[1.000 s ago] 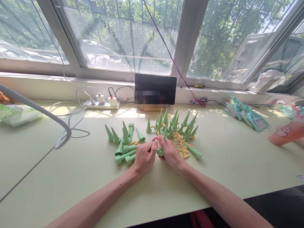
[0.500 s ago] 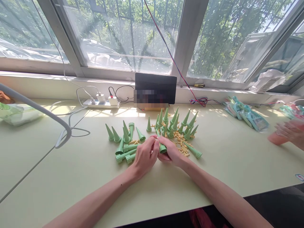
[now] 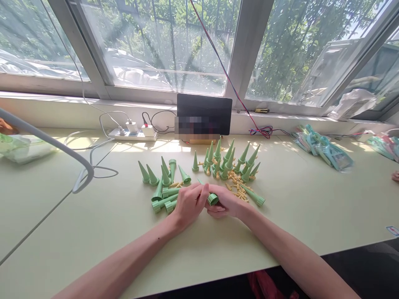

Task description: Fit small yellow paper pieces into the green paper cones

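Between my two hands, low over the pale green table (image 3: 280, 232), I hold one green cone (image 3: 213, 198) lying on its side, its round open end facing me. My right hand (image 3: 226, 202) cups it from below with the fingers curled about it, and my left hand (image 3: 188, 204) closes on its pointed end from the other side, thumb and fingertips pinched. Just left of my left hand lies a heap of cones on their sides (image 3: 164, 198), with a few standing behind them. Beyond my right hand a cluster of upright cones (image 3: 232, 162) stands among small yellow pegs (image 3: 237, 191) scattered on the table. Farther back a dark tablet (image 3: 204, 112) leans at the window sill, a white power strip (image 3: 132, 133) to its left.
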Demonstrator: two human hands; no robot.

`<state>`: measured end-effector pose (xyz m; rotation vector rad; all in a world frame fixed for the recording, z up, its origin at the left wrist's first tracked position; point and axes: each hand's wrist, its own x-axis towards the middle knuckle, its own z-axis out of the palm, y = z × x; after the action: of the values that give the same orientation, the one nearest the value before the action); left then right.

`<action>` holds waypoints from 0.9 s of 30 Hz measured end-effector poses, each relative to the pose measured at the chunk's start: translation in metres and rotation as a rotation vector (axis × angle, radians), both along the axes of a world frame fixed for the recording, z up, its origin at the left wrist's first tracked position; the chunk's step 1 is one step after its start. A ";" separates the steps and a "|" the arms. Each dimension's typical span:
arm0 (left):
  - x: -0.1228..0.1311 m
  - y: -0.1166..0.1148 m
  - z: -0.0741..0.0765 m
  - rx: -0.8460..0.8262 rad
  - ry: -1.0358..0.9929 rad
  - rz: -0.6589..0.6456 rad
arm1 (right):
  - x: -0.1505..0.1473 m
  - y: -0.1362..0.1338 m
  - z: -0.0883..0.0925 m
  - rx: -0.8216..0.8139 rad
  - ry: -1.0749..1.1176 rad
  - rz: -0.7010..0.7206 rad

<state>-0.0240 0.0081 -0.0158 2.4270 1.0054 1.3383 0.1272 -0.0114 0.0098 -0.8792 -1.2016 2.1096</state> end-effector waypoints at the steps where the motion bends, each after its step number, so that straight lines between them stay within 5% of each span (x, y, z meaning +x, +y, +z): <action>1: 0.000 0.000 0.000 -0.007 -0.008 -0.009 | 0.000 0.000 0.000 -0.013 -0.006 0.000; 27: 0.007 -0.006 0.007 -0.169 -0.234 0.038 | -0.011 -0.007 -0.004 -0.030 0.112 -0.092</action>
<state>-0.0174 0.0024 -0.0088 2.0829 1.0597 1.4452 0.1165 -0.0180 0.0060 -0.8030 -1.0556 2.0786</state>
